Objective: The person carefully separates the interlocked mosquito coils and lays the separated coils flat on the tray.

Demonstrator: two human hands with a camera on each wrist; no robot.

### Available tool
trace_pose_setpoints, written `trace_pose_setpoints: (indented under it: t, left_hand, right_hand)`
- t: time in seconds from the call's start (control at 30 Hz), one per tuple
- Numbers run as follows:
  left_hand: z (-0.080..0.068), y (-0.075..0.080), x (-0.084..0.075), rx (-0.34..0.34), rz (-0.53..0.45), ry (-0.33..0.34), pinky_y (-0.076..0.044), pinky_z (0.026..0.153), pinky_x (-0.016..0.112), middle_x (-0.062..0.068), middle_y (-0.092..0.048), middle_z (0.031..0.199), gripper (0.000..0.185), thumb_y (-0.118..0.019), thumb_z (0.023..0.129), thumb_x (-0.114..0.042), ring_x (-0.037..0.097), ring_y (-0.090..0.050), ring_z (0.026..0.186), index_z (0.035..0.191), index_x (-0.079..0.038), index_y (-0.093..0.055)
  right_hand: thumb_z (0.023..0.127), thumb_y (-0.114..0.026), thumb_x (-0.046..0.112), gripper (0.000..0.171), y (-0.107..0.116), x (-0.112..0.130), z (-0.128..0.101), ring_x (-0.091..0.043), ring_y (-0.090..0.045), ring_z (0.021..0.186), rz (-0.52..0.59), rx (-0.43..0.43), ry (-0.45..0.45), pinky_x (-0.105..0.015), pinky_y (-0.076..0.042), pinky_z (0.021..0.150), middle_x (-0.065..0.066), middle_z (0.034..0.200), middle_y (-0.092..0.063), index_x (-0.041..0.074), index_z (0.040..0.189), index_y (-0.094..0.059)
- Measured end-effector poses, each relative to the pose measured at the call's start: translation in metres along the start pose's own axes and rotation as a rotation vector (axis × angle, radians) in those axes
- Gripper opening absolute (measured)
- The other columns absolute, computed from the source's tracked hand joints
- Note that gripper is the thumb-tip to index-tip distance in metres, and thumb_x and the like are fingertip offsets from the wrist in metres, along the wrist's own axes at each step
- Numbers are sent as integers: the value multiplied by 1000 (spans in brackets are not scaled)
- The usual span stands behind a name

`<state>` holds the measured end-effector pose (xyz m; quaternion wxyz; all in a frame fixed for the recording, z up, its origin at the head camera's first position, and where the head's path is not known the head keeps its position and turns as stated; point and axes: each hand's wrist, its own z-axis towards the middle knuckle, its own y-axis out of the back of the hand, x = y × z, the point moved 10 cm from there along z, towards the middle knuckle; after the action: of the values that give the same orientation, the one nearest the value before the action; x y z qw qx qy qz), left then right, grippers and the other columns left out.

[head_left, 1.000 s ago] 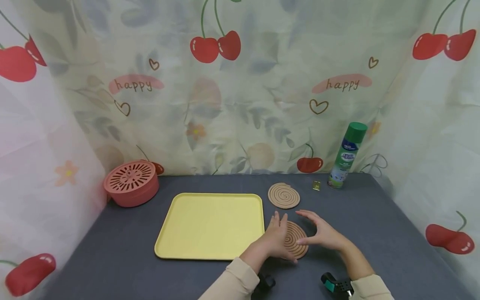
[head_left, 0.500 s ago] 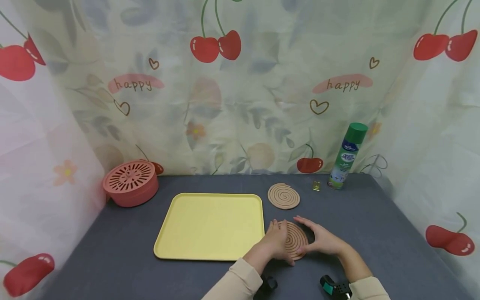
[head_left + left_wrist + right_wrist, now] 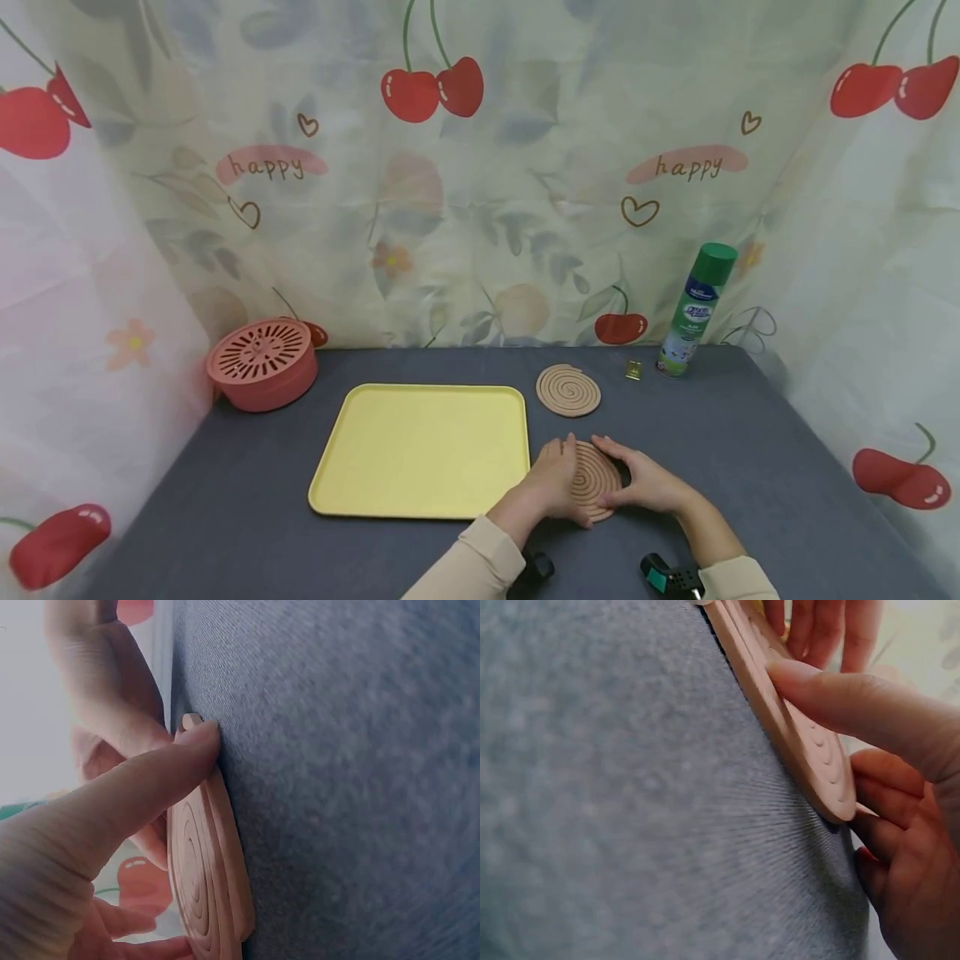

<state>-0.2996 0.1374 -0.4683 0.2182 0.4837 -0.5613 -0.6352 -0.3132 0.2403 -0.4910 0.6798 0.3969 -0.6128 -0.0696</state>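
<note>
Spiral coil disc [image 3: 592, 479], tan, lies flat on the grey table [image 3: 750, 450], held between both hands just right of the yellow tray [image 3: 420, 450].

Left hand [image 3: 551, 487]: fingers lightly curled over the disc's left edge; the left wrist view shows the thumb [image 3: 142, 787] pressed on the rim of the disc [image 3: 210, 877], other fingers behind it. Grip reads as pinching the disc's edge.

Right hand [image 3: 648, 483]: fingers curved round the disc's right edge. The right wrist view shows one fingertip [image 3: 817, 694] lying on the ridged top face of the disc [image 3: 810, 750], the remaining fingers tucked at or under the rim. Disc edge nearest this hand looks slightly raised off the cloth there; from the head view I cannot tell if it is lifted.

Beyond the hands, farther from the person: a second spiral disc [image 3: 568, 390], flat on the table, apart from the held one. Farther right of it, a small brass-coloured clip [image 3: 633, 370], and beside that an upright spray can with green cap [image 3: 695, 310]. Far left of the left hand, past the tray: a round pink slotted-lid container [image 3: 262, 364] against the cherry-print curtain [image 3: 480, 167].

Cream sleeves on both forearms; a wrist camera mount [image 3: 671, 573] shows on the right.
</note>
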Motion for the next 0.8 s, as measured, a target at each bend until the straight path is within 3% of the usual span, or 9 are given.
trace_pose_setpoints:
  t: [0.1, 0.2, 0.27, 0.4, 0.57, 0.67, 0.8]
  left_hand:
    - [0, 0, -3, -9, 25, -18, -35, 109, 29, 18, -35, 144, 119, -87, 58, -44, 28, -35, 134, 146, 1, -22]
    - [-1, 0, -4, -25, 41, -27, -33, 110, 28, 18, -33, 146, 118, -86, 58, -45, 27, -33, 135, 146, 2, -22]
    - [-1, 1, -5, -43, 43, -35, -32, 110, 29, 17, -32, 146, 116, -86, 59, -44, 27, -32, 136, 145, 2, -24]
    - [-3, 4, -8, -85, 36, -56, -33, 110, 31, 15, -32, 144, 115, -87, 58, -44, 28, -33, 134, 145, 0, -26]
    - [-6, 5, -9, -114, 8, -82, -34, 109, 32, 13, -31, 143, 116, -87, 57, -43, 26, -35, 132, 146, -1, -25]
    - [-6, 5, -9, -122, -38, -96, -36, 108, 30, 11, -31, 142, 116, -88, 58, -41, 24, -35, 131, 146, -2, -23]
    - [-8, 8, -8, -128, -147, -119, -37, 107, 31, 11, -30, 142, 111, -87, 61, -33, 23, -34, 131, 147, -2, -23]
  right_hand:
    - [79, -74, 27, 79, 4, -2, 0, -47, -25, 135, 8, -49, -10, -61, -23, 106, -28, 144, -35, -5, 140, -36]
    - [83, -70, 26, 64, 10, -4, 0, -42, -40, 128, 48, -128, -28, -52, -37, 102, -24, 136, -48, -4, 134, -45]
    - [85, -67, 24, 59, 13, -7, -1, -38, -48, 123, 133, -165, -51, -40, -46, 96, -23, 132, -51, -5, 132, -47]
    - [88, -64, 17, 56, 13, -13, -2, -23, -58, 112, 358, -189, -88, -20, -51, 82, -28, 130, -50, -9, 133, -42]
    - [88, -63, 10, 55, 11, -23, -6, -3, -61, 97, 503, -220, -101, -20, -53, 80, -16, 117, -59, -13, 132, -39]
    - [87, -64, 9, 54, 11, -29, -7, -2, -61, 95, 561, -234, -115, -20, -53, 79, -1, 109, -63, -11, 131, -41]
    - [87, -64, 9, 50, 11, -32, -9, -3, -61, 97, 612, -232, -117, -21, -53, 79, 8, 105, -63, -7, 131, -44]
